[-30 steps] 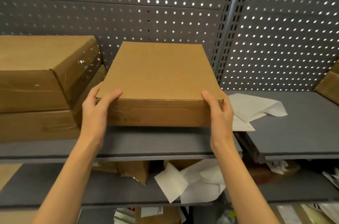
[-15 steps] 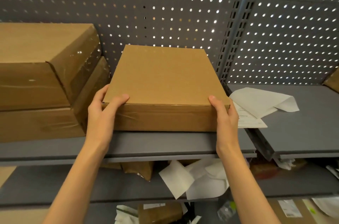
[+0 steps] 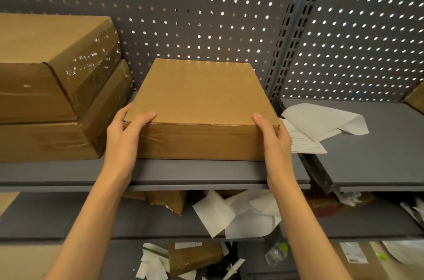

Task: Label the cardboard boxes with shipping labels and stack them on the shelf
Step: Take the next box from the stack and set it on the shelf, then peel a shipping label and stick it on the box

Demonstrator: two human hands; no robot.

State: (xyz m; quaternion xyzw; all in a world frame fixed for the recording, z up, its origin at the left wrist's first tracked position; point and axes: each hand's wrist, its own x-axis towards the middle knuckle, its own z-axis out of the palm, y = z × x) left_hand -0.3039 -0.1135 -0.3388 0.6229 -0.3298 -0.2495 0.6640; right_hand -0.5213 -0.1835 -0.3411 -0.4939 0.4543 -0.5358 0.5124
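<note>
Your left hand (image 3: 125,136) and right hand (image 3: 274,139) clasp the near corners of the cardboard box (image 3: 202,105), thumbs on top. It sits at frame centre on the shelf (image 3: 195,170), arms reaching upward.

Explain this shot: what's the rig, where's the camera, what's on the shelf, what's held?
No machine here: a person works with two bare hands, filmed by one wide-angle camera worn on the head, looking forward and down. The left hand and right hand grip the near corners of a flat box, thumbs on top. The box sits on a grey shelf backed by a perforated panel. Left of it, two bigger boxes are stacked. Right of it, on the neighbouring shelf, lie loose papers. No label shows on the faces of the box in view. Lower shelves hold more papers and parcels.
</note>
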